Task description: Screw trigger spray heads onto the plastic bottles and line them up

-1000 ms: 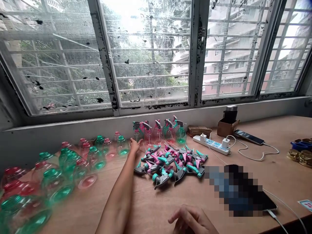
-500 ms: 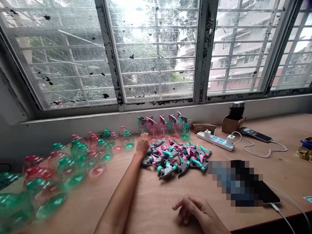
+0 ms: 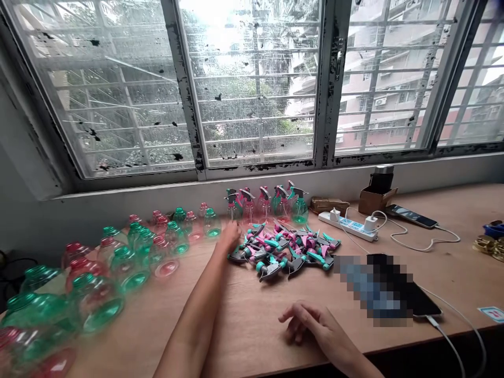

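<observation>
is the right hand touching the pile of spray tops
Apart: the head view shows a strip of table between the right hand and the pile of spray tops.

I find the bottles [image 3: 96,302] clear, glossy plastic; the spray heads [image 3: 271,271] smooth, opaque plastic. Tabletop [image 3: 252,336]: wood, smooth, faint sheen. Window frame [image 3: 183,89]: apparently metal, rough, flaking. Box [image 3: 371,201]: matt cardboard.

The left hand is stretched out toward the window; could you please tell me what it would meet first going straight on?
The left hand would probably first meet the leftmost trigger-topped spray bottle, just beyond its fingers, though depth is unclear and they may be touching.
</observation>
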`<control>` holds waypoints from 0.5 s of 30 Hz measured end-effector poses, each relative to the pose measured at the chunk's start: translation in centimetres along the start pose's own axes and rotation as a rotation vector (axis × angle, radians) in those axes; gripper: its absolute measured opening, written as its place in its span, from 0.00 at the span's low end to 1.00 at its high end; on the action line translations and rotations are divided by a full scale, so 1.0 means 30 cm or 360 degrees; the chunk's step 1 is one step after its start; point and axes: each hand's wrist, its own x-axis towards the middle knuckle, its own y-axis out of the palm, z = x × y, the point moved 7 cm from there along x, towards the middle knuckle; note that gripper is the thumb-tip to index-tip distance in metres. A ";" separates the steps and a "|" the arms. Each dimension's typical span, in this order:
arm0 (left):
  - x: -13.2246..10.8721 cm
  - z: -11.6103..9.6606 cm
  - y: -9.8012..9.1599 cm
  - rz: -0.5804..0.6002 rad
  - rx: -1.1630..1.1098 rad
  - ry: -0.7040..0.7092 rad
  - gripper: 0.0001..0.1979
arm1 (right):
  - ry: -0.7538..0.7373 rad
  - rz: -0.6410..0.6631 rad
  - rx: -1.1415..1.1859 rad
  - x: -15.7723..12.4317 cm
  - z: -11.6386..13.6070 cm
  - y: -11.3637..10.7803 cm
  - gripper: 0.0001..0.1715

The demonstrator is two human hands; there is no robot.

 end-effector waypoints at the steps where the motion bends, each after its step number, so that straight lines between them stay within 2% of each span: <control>1: 0.008 0.008 -0.009 -0.0052 0.0011 -0.0076 0.16 | 0.0003 0.0001 0.0004 0.001 0.000 0.000 0.36; 4: 0.031 0.024 -0.032 -0.0190 0.0032 -0.0278 0.17 | 0.0000 0.0004 0.0011 0.003 0.001 0.001 0.36; 8: 0.055 0.028 -0.049 -0.0254 0.0041 -0.0389 0.16 | -0.0001 0.0001 -0.0001 0.006 0.001 0.002 0.37; 11: 0.056 0.031 -0.058 -0.0232 0.0061 -0.0392 0.16 | -0.0007 0.0003 -0.0004 0.006 0.000 0.004 0.36; 15: 0.022 0.025 -0.086 -0.0243 0.0133 -0.0261 0.15 | -0.0022 0.0004 -0.0008 0.004 -0.003 0.004 0.36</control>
